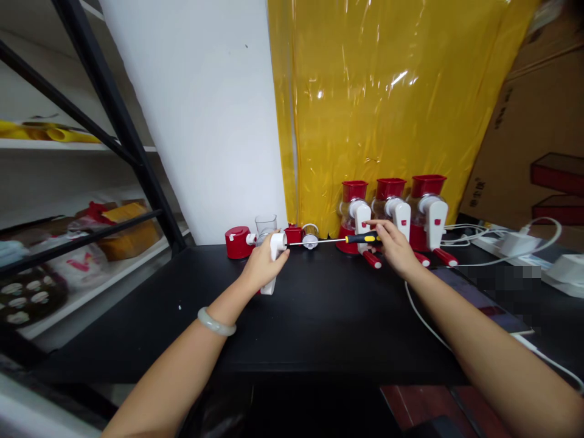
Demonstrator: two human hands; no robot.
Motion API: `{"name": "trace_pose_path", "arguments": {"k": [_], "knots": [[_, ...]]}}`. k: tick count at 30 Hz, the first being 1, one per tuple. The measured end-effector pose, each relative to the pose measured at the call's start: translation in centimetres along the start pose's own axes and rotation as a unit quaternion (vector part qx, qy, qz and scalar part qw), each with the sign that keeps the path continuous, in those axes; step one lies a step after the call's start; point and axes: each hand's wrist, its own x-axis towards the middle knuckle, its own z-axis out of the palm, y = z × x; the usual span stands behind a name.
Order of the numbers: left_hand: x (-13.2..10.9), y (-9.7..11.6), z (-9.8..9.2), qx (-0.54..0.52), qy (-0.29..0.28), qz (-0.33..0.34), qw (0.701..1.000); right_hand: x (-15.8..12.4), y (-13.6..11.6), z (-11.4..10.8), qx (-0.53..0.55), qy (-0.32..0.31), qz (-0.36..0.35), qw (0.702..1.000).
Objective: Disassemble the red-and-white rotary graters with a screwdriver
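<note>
My left hand point(263, 265) grips a white crank handle point(269, 286), its round white hub turned to the right. In my right hand point(395, 246) is a screwdriver point(360, 238) with a black and yellow grip, held level. The tip of its long metal shaft meets the hub's opening; whether it sits on a screw is too small to tell. Just behind my left hand are a clear plastic hopper point(265, 225) and a red base point(238, 242). A metal grater drum point(311, 236) and a small red part point(293, 233) lie behind the shaft.
Three red and white rotary graters point(429, 213) stand at the back right. Farther right are white cables, a power strip point(515, 243) and a tablet point(474, 298). A yellow plastic sheet point(387, 91) hangs behind the black table point(310, 322); shelving point(91, 292) flanks it on the left.
</note>
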Motion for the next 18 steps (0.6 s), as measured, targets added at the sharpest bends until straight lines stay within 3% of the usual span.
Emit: {"name": "trace_pose_path", "arguments": {"k": [4, 7, 11, 14, 18], "knots": [[0.7, 1.0, 0.3, -0.113, 0.015, -0.021, 0.993, 2.0, -0.7, -0.4, -0.115, 0.027, 0.021, 0.993], [2.3, 2.1, 0.8, -0.25, 0.033, -0.054, 0.966, 3.8, -1.5, -0.4, -0.172, 0.073, 0.014, 0.982], [4.2, 3.5, 1.9, -0.377, 0.065, -0.089, 0.92, 4.8, -1.7, 0.2, -0.109, 0.148, -0.019, 0.983], [4.0, 3.2, 2.9, -0.387, 0.057, -0.082, 0.917, 4.0, -0.4, 0.9, -0.059, 0.192, -0.037, 0.979], [3.0, 2.0, 3.7, -0.37, 0.008, -0.127, 0.92, 2.8, 1.5, 2.0, -0.03, 0.231, -0.014, 0.972]]}}
